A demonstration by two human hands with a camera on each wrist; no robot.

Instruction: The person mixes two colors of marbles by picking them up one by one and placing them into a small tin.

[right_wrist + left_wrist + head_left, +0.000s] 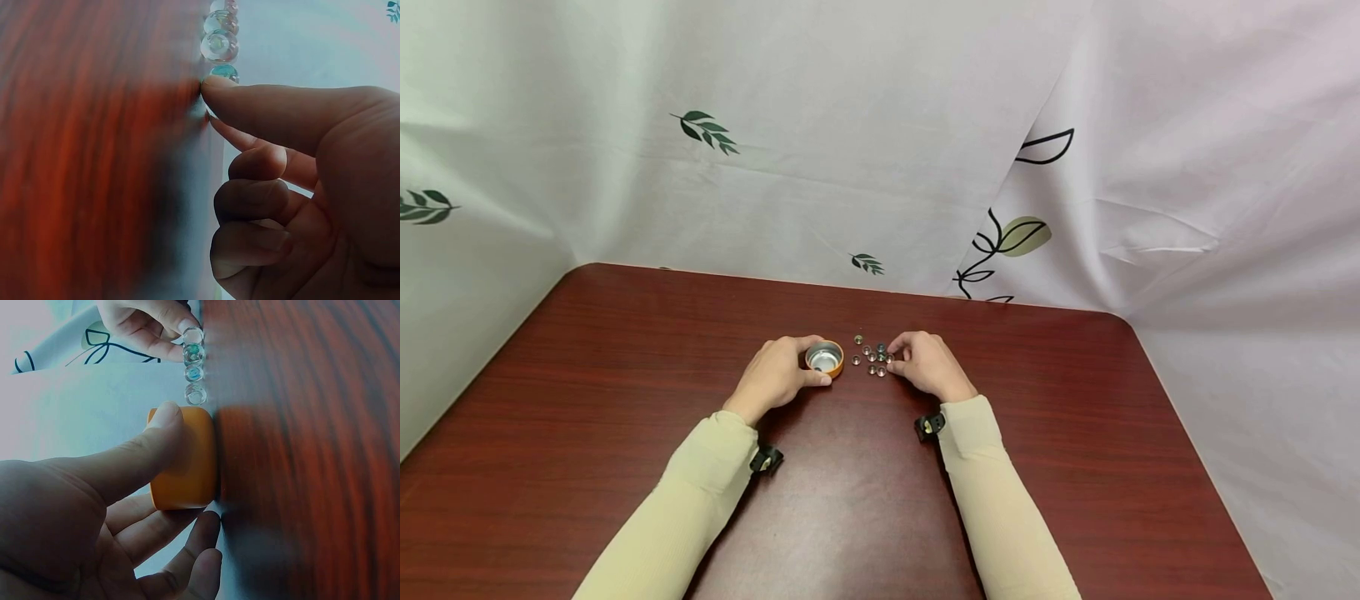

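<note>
My left hand (777, 372) grips a small round orange tin (187, 462) by its sides, thumb on the near side and fingers on the far side. The tin stands upright on the table, its silvery inside facing up in the head view. To its right lie several clear glass marbles (872, 357), some with green or blue inside. At the right edge of this cluster, my right hand (927, 364) pinches one glass marble (890, 359) between thumb and forefinger. In the right wrist view the thumb largely hides that marble, and the other fingers are curled in.
The dark red wooden table (1037, 433) has rounded far corners. White cloth (850, 125) with leaf prints hangs behind it and at both sides. One marble (858, 339) lies apart at the far side of the cluster, another marble (856, 360) nearer the tin.
</note>
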